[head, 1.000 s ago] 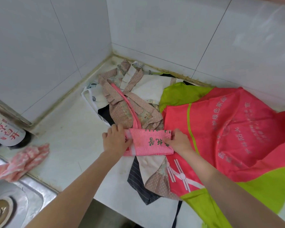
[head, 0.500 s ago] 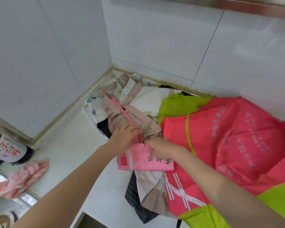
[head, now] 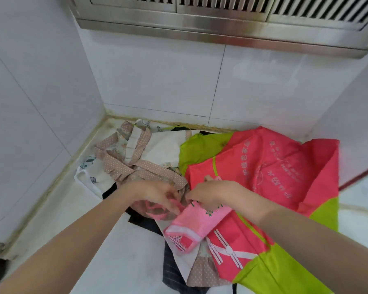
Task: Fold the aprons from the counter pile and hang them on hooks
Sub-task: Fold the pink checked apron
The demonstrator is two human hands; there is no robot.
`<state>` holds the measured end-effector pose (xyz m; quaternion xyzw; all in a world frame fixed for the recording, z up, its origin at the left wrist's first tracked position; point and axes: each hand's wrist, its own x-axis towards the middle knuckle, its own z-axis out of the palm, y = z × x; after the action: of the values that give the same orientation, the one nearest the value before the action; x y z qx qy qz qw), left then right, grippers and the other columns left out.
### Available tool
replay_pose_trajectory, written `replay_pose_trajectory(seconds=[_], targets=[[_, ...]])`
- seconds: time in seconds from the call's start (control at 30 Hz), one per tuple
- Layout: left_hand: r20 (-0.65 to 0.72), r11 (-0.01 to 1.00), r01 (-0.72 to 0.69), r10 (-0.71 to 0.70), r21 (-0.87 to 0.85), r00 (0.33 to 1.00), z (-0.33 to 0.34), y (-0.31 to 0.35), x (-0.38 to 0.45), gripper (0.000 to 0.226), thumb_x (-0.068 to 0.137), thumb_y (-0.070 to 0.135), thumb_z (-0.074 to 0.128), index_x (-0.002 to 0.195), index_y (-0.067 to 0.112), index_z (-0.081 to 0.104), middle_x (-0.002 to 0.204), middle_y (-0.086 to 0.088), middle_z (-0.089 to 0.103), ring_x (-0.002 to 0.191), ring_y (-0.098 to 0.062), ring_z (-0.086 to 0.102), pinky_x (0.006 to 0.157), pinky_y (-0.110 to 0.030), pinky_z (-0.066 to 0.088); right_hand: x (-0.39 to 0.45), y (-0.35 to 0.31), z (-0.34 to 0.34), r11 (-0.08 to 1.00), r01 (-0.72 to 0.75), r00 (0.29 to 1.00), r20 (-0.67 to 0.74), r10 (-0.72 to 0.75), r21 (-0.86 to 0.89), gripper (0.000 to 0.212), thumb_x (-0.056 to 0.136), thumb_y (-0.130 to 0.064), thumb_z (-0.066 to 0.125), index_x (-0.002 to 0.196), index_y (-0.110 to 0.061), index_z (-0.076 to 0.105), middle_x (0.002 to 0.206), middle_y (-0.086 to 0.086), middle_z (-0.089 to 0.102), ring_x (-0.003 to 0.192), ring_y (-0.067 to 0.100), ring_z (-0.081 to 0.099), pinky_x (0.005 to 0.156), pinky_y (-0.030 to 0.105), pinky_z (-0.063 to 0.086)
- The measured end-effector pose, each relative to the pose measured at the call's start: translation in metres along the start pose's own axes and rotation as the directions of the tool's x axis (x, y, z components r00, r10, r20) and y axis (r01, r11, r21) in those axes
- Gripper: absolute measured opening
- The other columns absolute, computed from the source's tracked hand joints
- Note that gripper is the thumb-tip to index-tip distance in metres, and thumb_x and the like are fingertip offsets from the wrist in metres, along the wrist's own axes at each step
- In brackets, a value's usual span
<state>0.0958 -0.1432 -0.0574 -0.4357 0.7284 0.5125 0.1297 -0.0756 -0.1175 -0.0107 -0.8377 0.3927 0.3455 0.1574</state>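
**Q:** Aprons, then: where do they lie, and which is in hand?

**A:** The pile (head: 170,158) sits in the back corner of the counter (head: 51,204), against the tiled walls. A folded pink apron (head: 197,224) is lifted off the heap near the counter's front edge, one end hanging down and tilted. Beside it a large red-and-green apron (head: 263,179) spreads toward the right edge, partly over a beige dotted apron (head: 123,166) and a white one (head: 168,146).

**Q:** What are the fingers doing?

**A:** The right hand (head: 212,193) grips the upper end of the pink apron, fingers curled over the fold. The left hand (head: 155,193) has its fingers curled down at a pink strap (head: 157,211) looping out from the bundle; it looks like a pinch, though blur keeps me from being sure of the contact.

**Q:** How will it handle?

**A:** Light and limp, I'd judge. The cloth sags wherever it is unsupported, so the fold will open if held by one corner only. The red-and-green one looks slicker and may slide.

**Q:** Where should it be held?

**A:** Across the folded edge to keep the layers together, with the strap loop kept free in the other hand, since that loop is probably what goes over a hook. No hooks are in view; only a steel vent (head: 221,15) shows above the tiles.
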Motion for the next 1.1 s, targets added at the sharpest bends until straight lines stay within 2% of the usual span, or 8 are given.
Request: replay_pose_trajectory(seconds=[0.2,0.27,0.47,0.6,0.7,0.87,1.0,1.1], targets=[[-0.292,0.935,-0.177,0.084,-0.307,0.953,-0.017,0.040,-0.020,0.006,0.091,0.016,0.060,0.085,0.014,0.058,0.066,0.000,0.052,0.050,-0.009,0.045,0.042,-0.014,0.035,-0.016,-0.002,-0.010,0.961,-0.139,0.989,0.073,0.125,0.240,0.043,0.091,0.000,0.042,0.134,-0.005,0.041,0.110,0.011,0.055,0.091,0.027,0.054,0.056,0.026,0.045],[-0.280,0.932,-0.222,0.140,-0.287,0.950,-0.023,0.062,-0.030,0.010,0.094,0.018,0.056,0.084,0.016,0.055,0.052,0.007,0.044,0.034,-0.002,0.032,0.033,-0.013,0.026,-0.024,0.009,-0.005,0.883,-0.188,0.982,0.071,0.175,0.431,0.052,0.089,-0.005,0.052,0.139,-0.007,0.037,0.135,0.013,0.048,0.113,0.029,0.052,0.080,0.030,0.049],[-0.357,0.916,-0.351,0.267,-0.196,0.895,-0.030,0.087,-0.047,0.015,0.101,0.014,0.037,0.087,0.013,0.041,0.049,0.002,0.059,0.029,-0.003,0.042,0.029,-0.014,0.024,-0.060,0.057,0.013,0.058,0.068,0.905,-0.086,0.417,0.996,0.038,0.085,0.014,0.048,0.118,-0.005,0.052,0.111,0.018,0.059,0.094,0.028,0.061,0.094,0.046,0.049],[-0.245,0.887,-0.253,0.166,-0.386,0.955,-0.030,0.077,-0.057,0.017,0.102,0.015,0.035,0.091,0.008,0.045,0.069,-0.007,0.072,0.045,-0.007,0.060,0.036,-0.016,0.039,-0.091,0.071,-0.003,-0.142,0.390,0.798,-0.257,0.546,0.910,0.030,0.087,0.019,0.041,0.095,-0.006,0.057,0.089,0.012,0.064,0.071,0.016,0.068,0.074,0.032,0.057],[-0.137,0.819,-0.214,0.166,-0.533,0.976,-0.033,0.065,-0.064,0.017,0.091,0.016,0.059,0.101,0.002,0.059,0.092,-0.015,0.072,0.073,-0.015,0.070,0.057,-0.022,0.054,-0.113,0.080,-0.021,-0.078,0.432,0.792,-0.336,0.509,0.899,0.034,0.087,0.016,0.045,0.114,-0.003,0.054,0.100,0.011,0.065,0.083,0.020,0.066,0.083,0.035,0.055],[-0.115,0.472,-0.298,0.377,-0.830,0.919,-0.066,0.075,-0.075,0.086,0.052,0.050,0.087,0.119,0.003,0.061,0.126,-0.023,0.058,0.113,-0.033,0.059,0.091,-0.044,0.052,-0.150,0.070,-0.058,0.245,0.272,0.865,-0.348,0.361,0.931,0.049,0.083,0.007,0.058,0.130,-0.003,0.046,0.117,0.017,0.060,0.103,0.028,0.063,0.094,0.044,0.048],[0.017,0.736,-0.349,0.439,-0.580,0.899,-0.077,0.122,-0.091,0.085,0.052,0.063,0.080,0.122,0.019,0.062,0.124,-0.009,0.062,0.107,-0.021,0.060,0.086,-0.033,0.053,-0.156,0.043,-0.088,0.770,-0.054,0.899,-0.305,0.315,0.636,0.043,0.080,-0.006,0.065,0.120,-0.016,0.051,0.103,0.004,0.058,0.091,0.017,0.055,0.076,0.028,0.046],[-0.061,0.895,-0.364,0.361,-0.258,0.930,-0.070,0.150,-0.095,0.047,0.068,0.033,0.082,0.109,0.019,0.064,0.101,-0.001,0.071,0.087,-0.011,0.067,0.076,-0.023,0.054,-0.151,0.035,-0.096,0.842,-0.135,0.895,-0.299,0.329,0.523,0.044,0.083,-0.005,0.060,0.125,-0.013,0.050,0.100,-0.001,0.056,0.086,0.014,0.051,0.074,0.026,0.041]])
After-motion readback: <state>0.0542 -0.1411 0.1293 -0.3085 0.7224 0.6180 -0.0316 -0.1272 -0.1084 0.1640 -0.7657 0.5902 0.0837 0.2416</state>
